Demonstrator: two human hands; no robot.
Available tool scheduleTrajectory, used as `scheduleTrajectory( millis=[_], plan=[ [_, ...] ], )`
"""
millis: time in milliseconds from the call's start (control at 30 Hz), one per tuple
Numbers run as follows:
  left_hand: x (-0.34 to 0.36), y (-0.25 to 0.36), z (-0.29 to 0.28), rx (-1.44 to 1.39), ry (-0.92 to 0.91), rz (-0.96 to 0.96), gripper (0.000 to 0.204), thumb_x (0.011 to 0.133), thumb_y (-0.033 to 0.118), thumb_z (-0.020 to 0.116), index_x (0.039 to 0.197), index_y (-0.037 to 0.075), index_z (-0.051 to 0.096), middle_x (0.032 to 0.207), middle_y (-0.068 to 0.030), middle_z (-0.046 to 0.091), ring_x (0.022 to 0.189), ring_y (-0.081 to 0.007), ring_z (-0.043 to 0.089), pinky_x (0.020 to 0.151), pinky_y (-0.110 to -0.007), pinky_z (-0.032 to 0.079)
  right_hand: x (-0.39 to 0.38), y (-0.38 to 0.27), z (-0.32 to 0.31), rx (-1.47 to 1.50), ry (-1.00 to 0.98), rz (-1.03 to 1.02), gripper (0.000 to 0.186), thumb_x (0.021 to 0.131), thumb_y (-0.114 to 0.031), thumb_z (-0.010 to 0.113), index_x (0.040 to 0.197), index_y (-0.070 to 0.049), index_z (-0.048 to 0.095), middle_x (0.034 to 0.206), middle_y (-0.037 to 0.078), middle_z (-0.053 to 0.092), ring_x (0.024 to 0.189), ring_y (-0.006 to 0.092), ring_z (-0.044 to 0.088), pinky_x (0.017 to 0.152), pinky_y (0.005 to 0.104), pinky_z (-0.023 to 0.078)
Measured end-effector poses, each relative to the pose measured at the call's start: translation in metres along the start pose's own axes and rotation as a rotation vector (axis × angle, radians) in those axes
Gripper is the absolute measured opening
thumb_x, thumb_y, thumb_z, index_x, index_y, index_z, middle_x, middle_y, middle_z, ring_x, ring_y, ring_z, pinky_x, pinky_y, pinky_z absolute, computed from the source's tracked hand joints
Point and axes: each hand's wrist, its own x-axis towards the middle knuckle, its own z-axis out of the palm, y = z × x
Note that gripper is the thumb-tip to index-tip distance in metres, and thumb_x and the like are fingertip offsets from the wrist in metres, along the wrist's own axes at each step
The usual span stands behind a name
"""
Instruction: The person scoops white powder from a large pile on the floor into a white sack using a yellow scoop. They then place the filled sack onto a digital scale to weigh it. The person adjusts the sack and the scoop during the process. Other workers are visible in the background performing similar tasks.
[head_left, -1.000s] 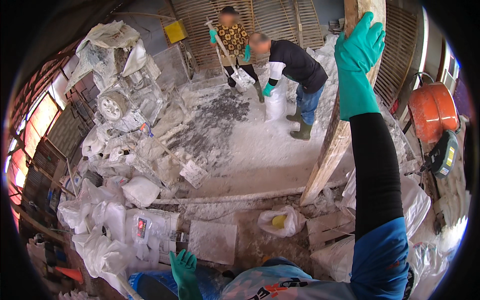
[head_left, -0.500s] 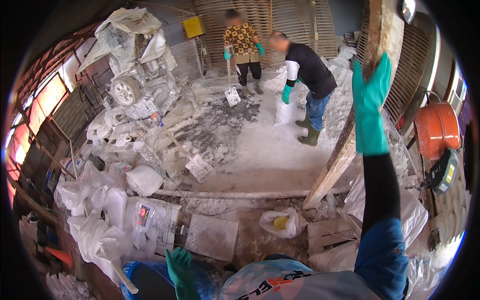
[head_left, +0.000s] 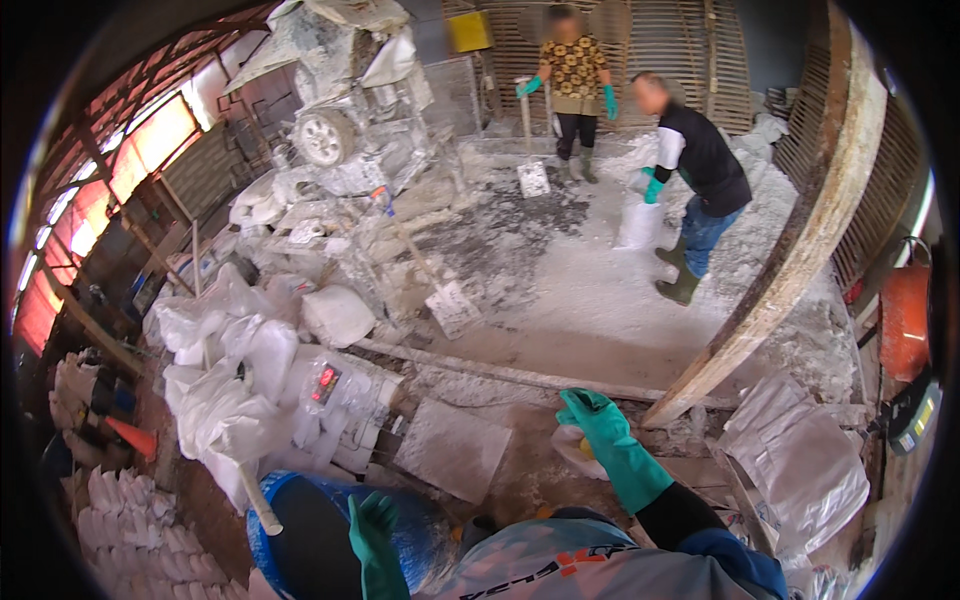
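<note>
My left hand (head_left: pixel 374 540), in a green rubber glove, hovers beside the rim of a blue drum (head_left: pixel 262 535) at the lower edge. Its fingers are loosely bent and apart, with nothing in them. My right hand (head_left: pixel 610 445), gloved alike, reaches forward in front of my body, its fingers a little curled and nothing visible in them. Behind it, an open white sack (head_left: pixel 575 455) is partly hidden, with a bit of something yellow beside my glove. A square whitish board (head_left: pixel 455 450) lies between the drum and that sack.
A wooden post (head_left: pixel 790 260) slants up at the right. A shovel (head_left: pixel 450 305) lies near a powder-coated machine (head_left: pixel 330 130). One co-worker (head_left: pixel 575 80) holds another shovel; a second (head_left: pixel 700 160) bends over a white sack (head_left: pixel 638 222). White bags (head_left: pixel 230 370) and a scale display (head_left: pixel 324 383) are left.
My right hand has come down from high beside the post to low in front of me. The view has swung right to left across the scene; the bending co-worker's hands have risen above the sack.
</note>
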Motion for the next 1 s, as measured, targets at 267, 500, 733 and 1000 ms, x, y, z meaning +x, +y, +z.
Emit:
scheduleTrajectory(
  millis=[267, 500, 733, 1000],
  plan=[
    [-0.019, 0.005, 0.002, 0.066, 0.048, 0.062, 0.073, 0.104, 0.062, 0.055, 0.128, -0.006, 0.069, 0.105, -0.0213, 0.077, 0.088, -0.0320, 0.074, 0.083, -0.042, 0.058, -0.070, -0.142, 0.129, -0.433, -0.446, -0.436, 0.043, 0.105, -0.016, 0.070, 0.147, -0.015, 0.063, 0.093, 0.004, 0.074, 0.078, 0.0142, 0.073, 0.076, 0.0274, 0.058],
    [-0.038, 0.011, -0.010, -0.006, 0.072, 0.065, 0.073, 0.103, 0.063, 0.057, 0.129, -0.005, 0.068, 0.104, -0.0191, 0.076, 0.091, -0.0319, 0.073, 0.087, -0.042, 0.057, -0.081, -0.156, 0.157, -0.632, -0.499, -0.797, 0.055, 0.102, -0.021, 0.074, 0.154, -0.021, 0.057, 0.081, 0.006, 0.068, 0.067, 0.0119, 0.062, 0.065, 0.0287, 0.053],
    [-0.040, -0.005, -0.037, -0.078, 0.110, 0.009, 0.073, 0.101, 0.064, 0.059, 0.130, -0.003, 0.066, 0.099, -0.0164, 0.074, 0.087, -0.0307, 0.071, 0.082, -0.041, 0.056, -0.053, -0.115, 0.142, -0.661, -0.417, -0.668, 0.059, 0.103, -0.025, 0.072, 0.159, -0.026, 0.051, 0.071, 0.006, 0.062, 0.062, 0.0107, 0.056, 0.063, 0.0308, 0.053],
    [-0.039, -0.007, -0.035, -0.044, 0.175, 0.002, 0.075, 0.100, 0.066, 0.059, 0.128, -0.003, 0.067, 0.095, -0.0150, 0.073, 0.085, -0.0285, 0.070, 0.077, -0.038, 0.057, -0.035, -0.143, 0.122, -0.671, -0.276, -0.672, 0.061, 0.104, -0.024, 0.071, 0.160, -0.028, 0.049, 0.070, 0.003, 0.062, 0.062, 0.0093, 0.055, 0.063, 0.0297, 0.052]
  ],
)
